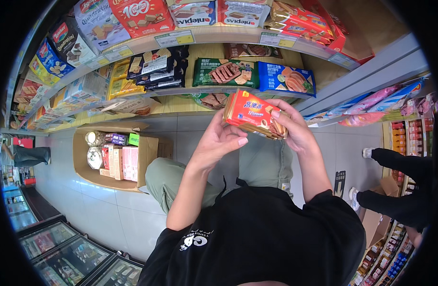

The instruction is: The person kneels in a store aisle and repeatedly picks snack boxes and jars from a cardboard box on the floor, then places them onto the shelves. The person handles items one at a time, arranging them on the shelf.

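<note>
Several packs (pixel 253 113): likely light, brittle, slick; cradle both ends.
Right hand (pixel 299 129): fingers clasping packs.
Left hand (pixel 218 138): fingers curled, grip unclear.

I wear a black T-shirt (pixel 276 238) with short sleeves (pixel 334 210) and a white printed emblem (pixel 198 241) on its left side. Beyond the T-shirt show a dark cord (pixel 241 182) and my grey-green trousers (pixel 264 167); my left hand (pixel 218 139) and right hand (pixel 299 132) are bare.
</note>
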{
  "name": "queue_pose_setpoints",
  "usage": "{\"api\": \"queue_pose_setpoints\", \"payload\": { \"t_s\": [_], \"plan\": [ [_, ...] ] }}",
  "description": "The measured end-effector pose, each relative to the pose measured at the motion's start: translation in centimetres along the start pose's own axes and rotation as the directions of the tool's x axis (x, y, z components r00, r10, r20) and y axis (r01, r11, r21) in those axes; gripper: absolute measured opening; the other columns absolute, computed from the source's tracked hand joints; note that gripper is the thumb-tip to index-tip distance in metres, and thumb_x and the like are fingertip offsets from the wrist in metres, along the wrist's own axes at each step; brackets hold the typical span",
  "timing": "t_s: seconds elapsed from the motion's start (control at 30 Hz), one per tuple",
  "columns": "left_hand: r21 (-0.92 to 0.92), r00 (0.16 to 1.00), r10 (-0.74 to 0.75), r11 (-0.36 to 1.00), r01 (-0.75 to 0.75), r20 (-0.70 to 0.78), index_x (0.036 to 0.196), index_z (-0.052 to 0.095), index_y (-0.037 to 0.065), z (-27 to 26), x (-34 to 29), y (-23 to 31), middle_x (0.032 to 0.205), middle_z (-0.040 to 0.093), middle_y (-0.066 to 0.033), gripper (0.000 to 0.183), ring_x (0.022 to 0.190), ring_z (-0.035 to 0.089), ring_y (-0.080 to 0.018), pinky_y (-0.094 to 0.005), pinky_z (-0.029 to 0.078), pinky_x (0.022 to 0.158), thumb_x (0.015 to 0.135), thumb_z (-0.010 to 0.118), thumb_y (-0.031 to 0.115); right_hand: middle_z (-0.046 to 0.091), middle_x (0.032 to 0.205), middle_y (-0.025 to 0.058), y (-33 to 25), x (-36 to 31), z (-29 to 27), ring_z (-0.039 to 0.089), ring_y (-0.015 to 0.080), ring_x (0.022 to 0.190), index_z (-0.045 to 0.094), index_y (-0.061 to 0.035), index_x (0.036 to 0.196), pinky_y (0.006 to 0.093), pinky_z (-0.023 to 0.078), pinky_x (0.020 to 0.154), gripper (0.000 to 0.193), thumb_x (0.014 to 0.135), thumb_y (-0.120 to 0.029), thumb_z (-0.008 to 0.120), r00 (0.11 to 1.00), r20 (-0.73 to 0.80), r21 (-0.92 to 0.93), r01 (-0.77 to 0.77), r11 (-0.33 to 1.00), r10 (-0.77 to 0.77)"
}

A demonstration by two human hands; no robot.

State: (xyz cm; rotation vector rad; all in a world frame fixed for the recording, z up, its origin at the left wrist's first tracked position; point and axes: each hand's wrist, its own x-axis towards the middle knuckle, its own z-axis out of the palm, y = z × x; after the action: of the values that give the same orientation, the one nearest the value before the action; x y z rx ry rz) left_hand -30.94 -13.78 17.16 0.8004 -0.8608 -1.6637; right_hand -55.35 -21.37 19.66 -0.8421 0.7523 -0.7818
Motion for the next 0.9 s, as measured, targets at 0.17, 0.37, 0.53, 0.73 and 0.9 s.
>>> {"api": "queue_pose_setpoints", "payload": {
  "t_s": [0.17, 0.37, 0.53, 0.73, 0.9],
  "plan": [
    [-0.004, 0.993, 0.107, 0.994, -0.107, -0.047, 0.161, 0.035, 0.005, 0.1, 1.8, -2.6, 0.153, 0.051, -0.011, 0.094, 0.134, 0.056, -0.0208, -0.0396, 0.049, 0.113, 0.085, 0.091, 0.013, 0.068, 0.131, 0.0118, 0.7, -0.1, 0.3, 0.071, 0.0189, 0.116, 0.052, 0.0011, 0.144, 0.0327, 0.06, 0.096, 0.048, 0.107, -0.024, 0.067, 0.995, 0.049, 0.184, -0.099, 0.978, 0.092],
    [-0.097, 0.996, 0.087, 0.991, -0.089, -0.028, 0.157, 0.039, 0.004, -0.7, 2.0, -3.6, 0.152, 0.054, -0.0108, 0.091, 0.139, 0.056, -0.0227, -0.043, 0.045, 0.119, 0.084, 0.092, 0.013, 0.066, 0.134, 0.0113, 1.1, 0.0, 0.3, 0.066, 0.017, 0.124, 0.054, -0.0001, 0.143, 0.0341, 0.057, 0.102, 0.046, 0.106, -0.024, 0.068, 0.989, 0.089, 0.086, -0.126, 0.988, 0.118],
    [-0.022, 0.986, 0.161, 0.987, -0.162, -0.044, 0.157, 0.038, 0.003, -0.9, 2.1, -3.2, 0.148, 0.056, -0.0098, 0.092, 0.137, 0.057, -0.0215, -0.0422, 0.045, 0.119, 0.082, 0.092, 0.01, 0.061, 0.14, 0.0107, -1.3, -0.4, 1.0, 0.058, 0.0188, 0.134, 0.054, 0.0002, 0.144, 0.0385, 0.045, 0.116, 0.054, 0.101, -0.025, 0.075, 0.981, 0.178, -0.52, 0.159, 0.839, -0.076],
    [0.127, 0.946, 0.324, 0.939, -0.32, -0.004, 0.153, 0.038, 0.001, 1.0, 2.6, -0.7, 0.148, 0.053, -0.0128, 0.092, 0.137, 0.056, -0.023, -0.0435, 0.047, 0.118, 0.08, 0.093, 0.007, 0.061, 0.144, 0.019, -6.3, -1.6, 3.6, 0.06, 0.0372, 0.132, 0.051, -0.004, 0.151, 0.0425, 0.049, 0.112, 0.086, 0.079, -0.026, 0.091, 0.912, 0.348, -0.859, 0.403, 0.315, -0.217],
    [0.22, 0.949, 0.312, 0.924, -0.313, 0.044, 0.153, 0.037, 0.001, 3.6, 2.8, 2.4, 0.148, 0.051, -0.016, 0.094, 0.14, 0.054, -0.0264, -0.0457, 0.045, 0.12, 0.079, 0.095, 0.01, 0.061, 0.146, 0.0183, -10.0, -2.7, 5.0, 0.063, 0.032, 0.13, 0.051, -0.0007, 0.153, 0.0423, 0.05, 0.112, 0.092, 0.074, -0.02, 0.094, 0.904, 0.363, -0.899, 0.403, 0.17, -0.226]
  ]
}}
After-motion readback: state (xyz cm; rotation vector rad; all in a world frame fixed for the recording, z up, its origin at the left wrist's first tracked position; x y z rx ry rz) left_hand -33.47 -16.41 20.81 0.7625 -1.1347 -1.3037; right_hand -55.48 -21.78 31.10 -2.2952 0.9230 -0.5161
